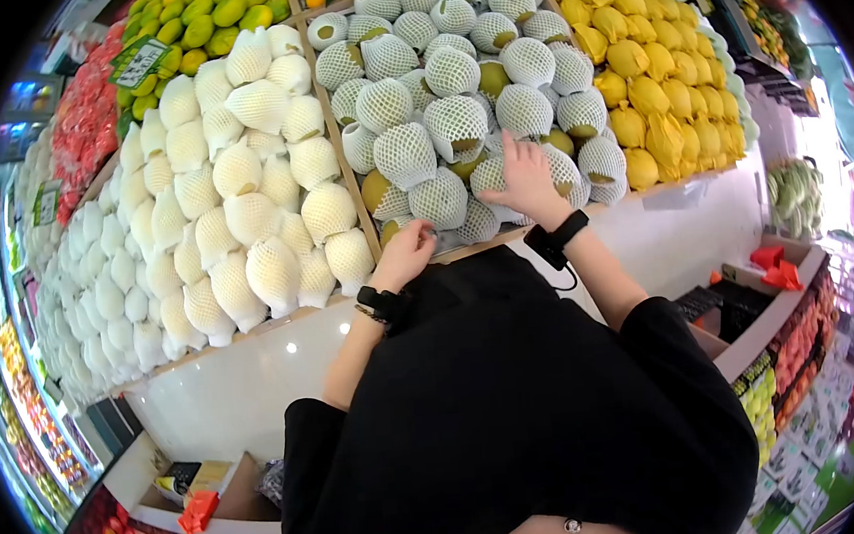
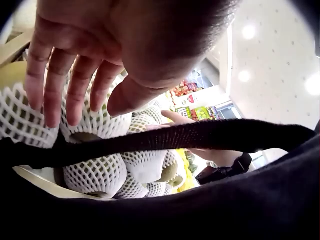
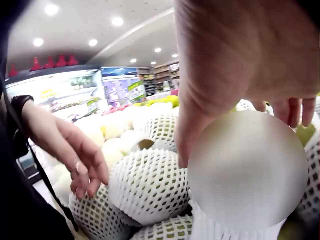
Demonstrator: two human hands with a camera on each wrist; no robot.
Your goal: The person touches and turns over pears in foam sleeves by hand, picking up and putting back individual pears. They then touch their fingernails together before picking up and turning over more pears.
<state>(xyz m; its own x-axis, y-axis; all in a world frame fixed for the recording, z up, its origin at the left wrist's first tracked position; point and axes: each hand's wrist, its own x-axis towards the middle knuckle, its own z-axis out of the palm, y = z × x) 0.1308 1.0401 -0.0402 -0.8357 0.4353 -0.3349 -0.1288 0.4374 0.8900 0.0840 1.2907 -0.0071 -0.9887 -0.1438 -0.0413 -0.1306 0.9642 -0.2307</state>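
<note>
Round green-brown fruits in white foam nets (image 1: 439,201) are piled in the middle bin. My right hand (image 1: 529,184) reaches over the front of this pile, fingers extended and thumb spread to the side. In the right wrist view it hangs palm down close over the netted fruits (image 3: 150,185), and a blurred disc hides part of what lies under it. Near the bin's front edge is my left hand (image 1: 406,256), its fingers loosely bent beside the nearest fruits. The left wrist view shows its fingers (image 2: 55,90) straight and apart in front of netted fruit (image 2: 95,175), gripping nothing.
Pale fruits in cream foam nets (image 1: 252,215) fill the bin on the left, behind a wooden divider (image 1: 336,124). Yellow-wrapped fruits (image 1: 649,94) stand in rows on the right. Lower ledges with boxes (image 1: 726,304) flank the person on both sides.
</note>
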